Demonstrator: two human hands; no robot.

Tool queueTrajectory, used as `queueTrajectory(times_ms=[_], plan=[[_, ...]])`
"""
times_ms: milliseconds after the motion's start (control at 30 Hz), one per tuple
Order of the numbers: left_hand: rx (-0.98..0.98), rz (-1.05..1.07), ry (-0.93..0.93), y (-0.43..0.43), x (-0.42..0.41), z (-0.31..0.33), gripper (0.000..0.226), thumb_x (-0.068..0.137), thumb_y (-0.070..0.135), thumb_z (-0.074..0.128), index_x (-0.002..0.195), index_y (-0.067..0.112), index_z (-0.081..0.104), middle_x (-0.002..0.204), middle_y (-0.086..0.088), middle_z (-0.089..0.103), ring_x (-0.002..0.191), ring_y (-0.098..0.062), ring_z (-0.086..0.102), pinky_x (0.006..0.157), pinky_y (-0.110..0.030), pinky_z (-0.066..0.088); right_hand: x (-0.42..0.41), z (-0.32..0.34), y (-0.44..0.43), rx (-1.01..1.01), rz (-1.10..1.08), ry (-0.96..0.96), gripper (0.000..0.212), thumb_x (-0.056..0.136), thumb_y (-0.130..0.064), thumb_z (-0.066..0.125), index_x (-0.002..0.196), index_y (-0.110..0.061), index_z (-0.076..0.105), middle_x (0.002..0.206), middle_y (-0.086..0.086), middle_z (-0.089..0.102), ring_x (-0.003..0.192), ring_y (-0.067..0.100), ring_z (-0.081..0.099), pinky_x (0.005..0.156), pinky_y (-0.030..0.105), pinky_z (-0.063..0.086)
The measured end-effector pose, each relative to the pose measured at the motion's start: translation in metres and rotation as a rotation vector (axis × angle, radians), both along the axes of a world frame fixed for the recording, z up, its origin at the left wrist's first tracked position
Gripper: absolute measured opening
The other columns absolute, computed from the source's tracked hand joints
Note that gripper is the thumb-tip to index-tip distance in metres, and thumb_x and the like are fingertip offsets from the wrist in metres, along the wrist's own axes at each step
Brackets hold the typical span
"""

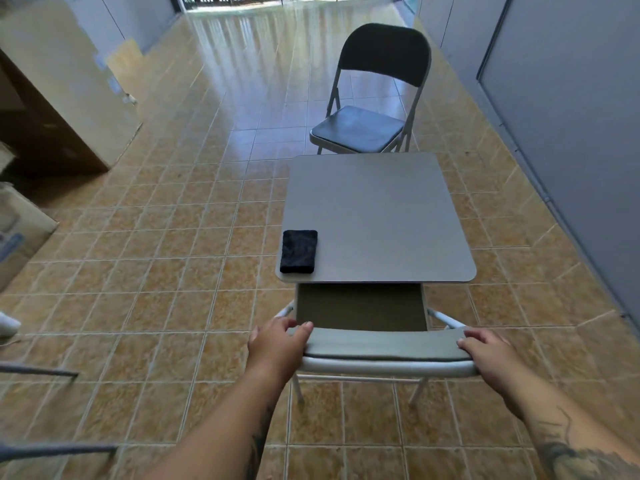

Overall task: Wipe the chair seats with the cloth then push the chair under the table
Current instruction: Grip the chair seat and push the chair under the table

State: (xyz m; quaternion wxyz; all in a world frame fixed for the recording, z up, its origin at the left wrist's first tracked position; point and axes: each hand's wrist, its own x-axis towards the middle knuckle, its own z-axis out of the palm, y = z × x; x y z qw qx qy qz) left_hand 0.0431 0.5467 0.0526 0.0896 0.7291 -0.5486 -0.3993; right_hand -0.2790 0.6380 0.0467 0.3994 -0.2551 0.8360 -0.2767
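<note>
A grey folding chair's backrest (384,351) fills the near centre, its seat tucked beneath the small grey square table (377,216). My left hand (277,344) grips the backrest's left end and my right hand (491,355) grips its right end. A folded black cloth (298,251) lies on the table's near left corner, apart from both hands. A second folding chair (360,128) with a dark seat and back stands on the far side of the table, pulled away from it.
Tan tiled floor (173,271) stretches all around. Cardboard boxes (55,81) stand along the left wall, another box (17,233) nearer. Grey wall panels (571,116) run along the right. Thin metal bars (41,372) show at the lower left.
</note>
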Motion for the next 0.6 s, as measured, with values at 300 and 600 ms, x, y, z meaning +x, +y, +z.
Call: queueTrajectory(times_ms=[300, 600], plan=[[0.014, -0.019, -0.024, 0.019, -0.008, 0.01, 0.043, 0.09, 0.05, 0.049, 0.123, 0.026, 0.064, 0.135, 0.0, 0.057, 0.138, -0.031, 0.028, 0.11, -0.048, 0.03, -0.009, 0.004, 0.011, 0.061, 0.049, 0.026, 0.011, 0.087, -0.022, 0.059, 0.088, -0.015, 0.068, 0.109, 0.014, 0.058, 0.092, 0.028, 0.056, 0.071, 0.034, 0.043], [0.039, -0.314, -0.115, 0.012, -0.01, 0.022, 0.037, 0.093, 0.039, 0.039, 0.104, 0.026, 0.072, 0.113, 0.006, 0.064, 0.115, -0.017, 0.047, 0.115, -0.044, 0.025, -0.006, 0.008, 0.008, 0.086, 0.099, 0.069, 0.019, 0.09, -0.023, 0.054, 0.098, -0.013, 0.068, 0.119, 0.015, 0.05, 0.094, 0.028, 0.053, 0.071, 0.031, 0.039]])
